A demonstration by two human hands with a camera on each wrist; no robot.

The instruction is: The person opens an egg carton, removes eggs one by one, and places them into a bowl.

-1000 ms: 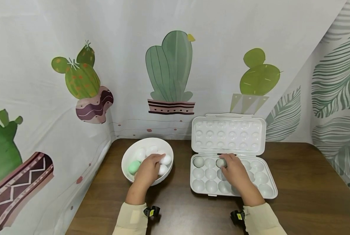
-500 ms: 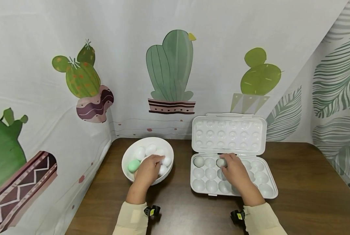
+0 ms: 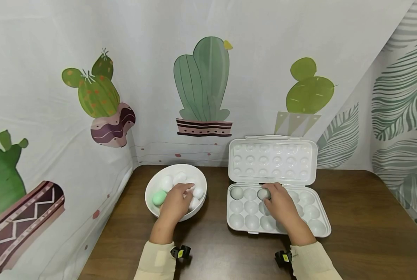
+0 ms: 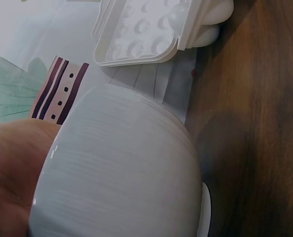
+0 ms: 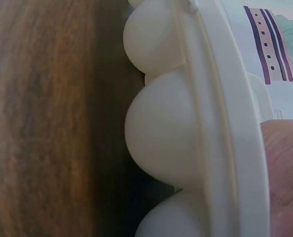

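In the head view, my left hand (image 3: 176, 200) reaches into a white bowl (image 3: 150, 184), its fingers down among white eggs (image 3: 167, 182). A light-green egg (image 3: 159, 198) lies to the left of this hand. I cannot tell whether its partly hidden fingers grip an egg. My right hand (image 3: 281, 204) is over an opened white egg carton (image 3: 245, 228), thumb and fingers around a grey-green egg (image 3: 263, 194) at a back-row hollow. Another grey-green egg (image 3: 236, 193) sits in the back left hollow. In the left wrist view, the bowl's outer wall (image 4: 121, 168) covers the fingers.
The carton's lid (image 3: 273, 160) stands raised at the back, close to the printed cactus cloth (image 3: 257, 77). Bowl and carton stand apart on a dark wooden table (image 3: 215, 241). The carton's rounded underside (image 5: 161, 128) fills much of the right wrist view.
My left hand's fingers have shifted slightly among the white eggs, with the index fingertip drawing a little left. The right hand and the egg it holds stay in place.
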